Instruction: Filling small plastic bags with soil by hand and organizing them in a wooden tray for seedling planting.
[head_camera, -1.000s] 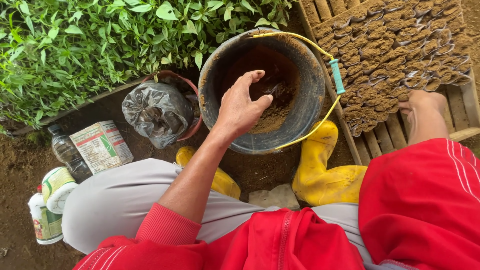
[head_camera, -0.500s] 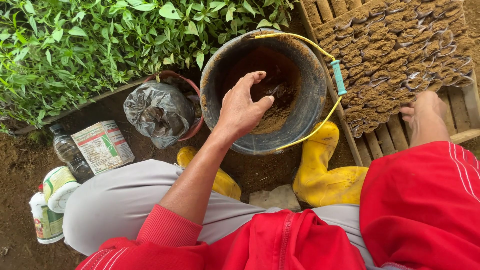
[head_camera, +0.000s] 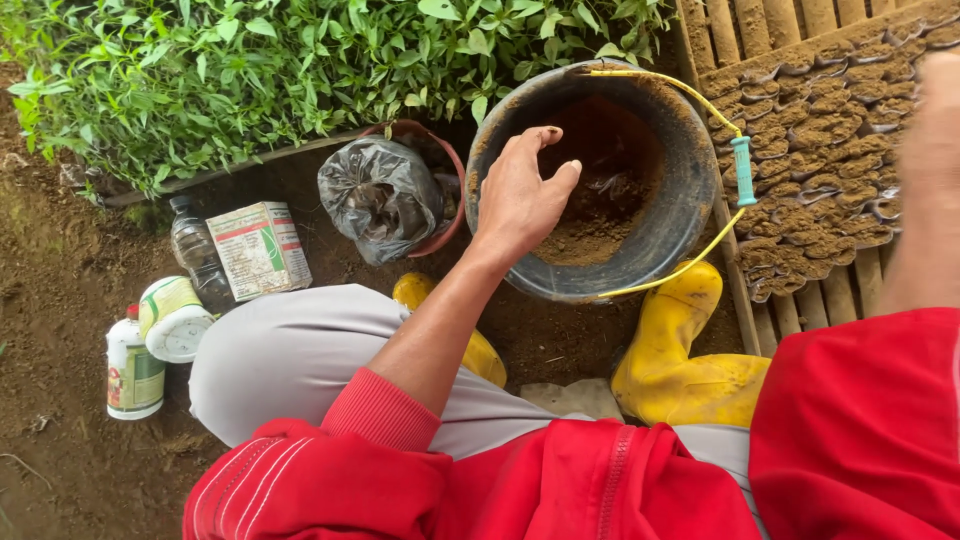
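Hovering over the bucket (head_camera: 690, 215), your left hand (head_camera: 520, 200) is spread and empty, soil (head_camera: 590, 235) just beneath for scooping.

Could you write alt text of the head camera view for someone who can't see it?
A person's left hand reaches into a black bucket of brown soil; the blurred right hand hovers over soil-filled seedling bags. Yellow boots, green seedlings, bottles and a carton lie around.

Carton (head_camera: 260, 249), labelled bottles (head_camera: 134, 370) on soil
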